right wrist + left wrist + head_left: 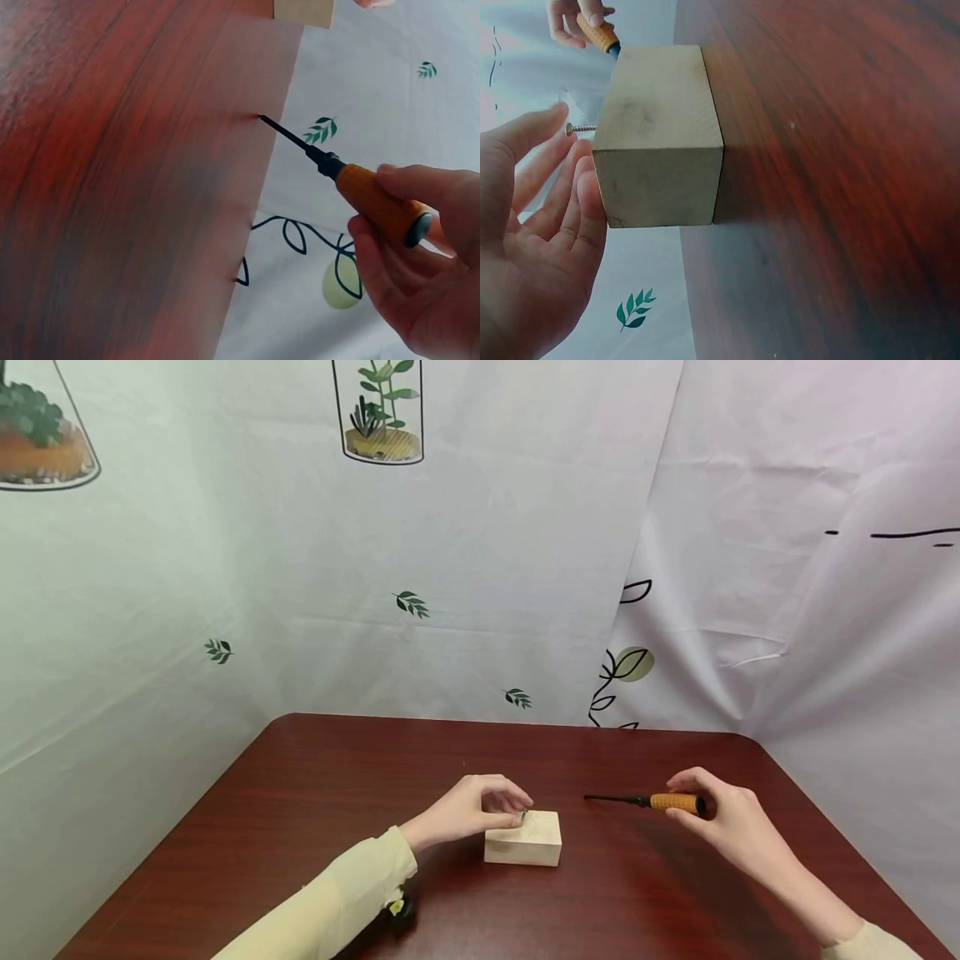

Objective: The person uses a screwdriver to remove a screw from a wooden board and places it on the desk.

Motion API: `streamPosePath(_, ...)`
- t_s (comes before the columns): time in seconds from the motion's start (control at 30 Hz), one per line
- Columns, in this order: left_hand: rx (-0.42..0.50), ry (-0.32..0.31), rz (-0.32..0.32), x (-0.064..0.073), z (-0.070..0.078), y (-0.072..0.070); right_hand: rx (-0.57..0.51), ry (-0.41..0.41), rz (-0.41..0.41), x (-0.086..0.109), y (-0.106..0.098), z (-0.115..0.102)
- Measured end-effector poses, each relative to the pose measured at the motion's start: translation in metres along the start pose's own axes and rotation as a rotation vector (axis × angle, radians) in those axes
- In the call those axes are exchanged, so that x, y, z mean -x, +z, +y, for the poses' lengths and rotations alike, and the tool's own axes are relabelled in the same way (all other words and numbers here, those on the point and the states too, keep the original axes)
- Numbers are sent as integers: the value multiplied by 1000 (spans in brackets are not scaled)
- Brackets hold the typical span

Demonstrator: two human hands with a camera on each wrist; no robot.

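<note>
A pale wooden block (pixel 525 853) sits on the table, with a screw (pixel 583 128) standing in its top face, its head and part of its thread showing. My left hand (pixel 474 808) is at the block's top, thumb and fingers loosely bent around the screw. In the left wrist view the screw head shows uncovered near the thumb tip, and the lower fingers lie by the block's edge. Off to the right, my right hand (pixel 738 822) holds a screwdriver (pixel 379 199) by its orange-yellow handle. Its dark shaft points left toward the block, apart from it.
The dark red-brown table (pixel 360 777) reaches back to white curtains (pixel 487 543) printed with leaves and jars. A small dark object (pixel 403 917) shows beneath the left cuff.
</note>
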State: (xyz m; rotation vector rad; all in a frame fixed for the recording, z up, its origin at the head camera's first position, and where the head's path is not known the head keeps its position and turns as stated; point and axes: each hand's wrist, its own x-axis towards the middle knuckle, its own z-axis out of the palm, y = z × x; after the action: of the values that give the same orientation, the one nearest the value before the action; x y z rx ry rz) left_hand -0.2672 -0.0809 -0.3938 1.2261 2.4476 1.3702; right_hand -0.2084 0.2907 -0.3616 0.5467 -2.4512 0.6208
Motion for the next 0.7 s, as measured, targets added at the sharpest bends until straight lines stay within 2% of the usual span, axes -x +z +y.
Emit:
streamPosePath(0.23,-42,47,-1,-4,-3,2,-16,54,-155,6,-3,0)
streamPosePath(0.43,-85,17,-15,-7,-1,5,-59,105,-290,12,-1,0)
streamPosePath(0.7,-88,-30,-30,-8,-2,7,-28,153,-415,22,5,1)
